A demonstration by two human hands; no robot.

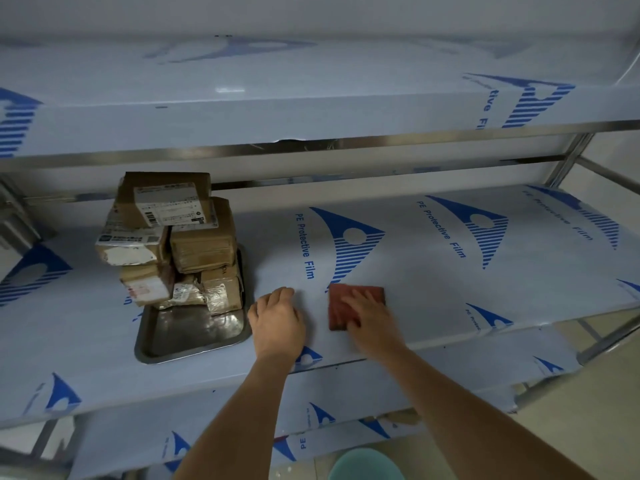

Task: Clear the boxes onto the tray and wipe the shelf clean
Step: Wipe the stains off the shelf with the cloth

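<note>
Several brown cardboard boxes [180,237] with white labels are stacked on the far half of a metal tray [194,344], which sits on the middle shelf [433,271] at the left. My right hand [372,320] presses flat on a dark red cloth [346,306] lying on the shelf, right of the tray. My left hand [277,323] rests on the shelf between the tray and the cloth, fingers loosely curled, holding nothing.
The shelf is steel, covered in blue-printed white protective film. An upper shelf [311,109] overhangs closely above the boxes. A lower shelf shows beneath. A teal bucket [365,465] stands on the floor below. Steel uprights [568,157] stand at the right.
</note>
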